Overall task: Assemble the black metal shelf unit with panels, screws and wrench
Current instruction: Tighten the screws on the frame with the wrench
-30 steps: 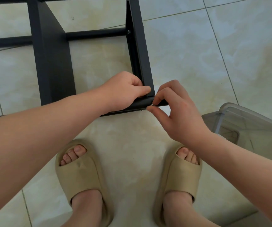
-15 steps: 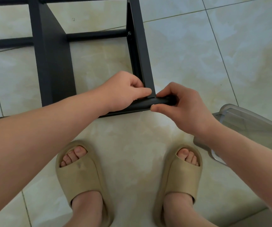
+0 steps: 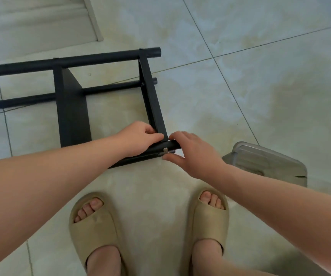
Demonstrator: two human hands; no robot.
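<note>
The black metal shelf frame (image 3: 71, 108) lies on its side on the tiled floor, with long tubes running off to the left. My left hand (image 3: 138, 138) grips the near tube (image 3: 156, 148) at the corner where the right end panel (image 3: 152, 100) meets it. A silver screw (image 3: 165, 149) sticks out of the tube's near face. My right hand (image 3: 194, 154) holds the tube's right end, with the fingers over the top and the thumb beneath. No wrench is clearly visible.
A clear plastic container (image 3: 268, 162) stands on the floor just right of my right hand. My feet in beige sandals (image 3: 93, 226) are planted in front of the frame. A white skirting or door frame (image 3: 41, 26) runs along the far left.
My right hand went from pinching the small silver screw at the corner to holding the tube's end. The screw now sits in the tube. My view has pulled back, showing more frame.
</note>
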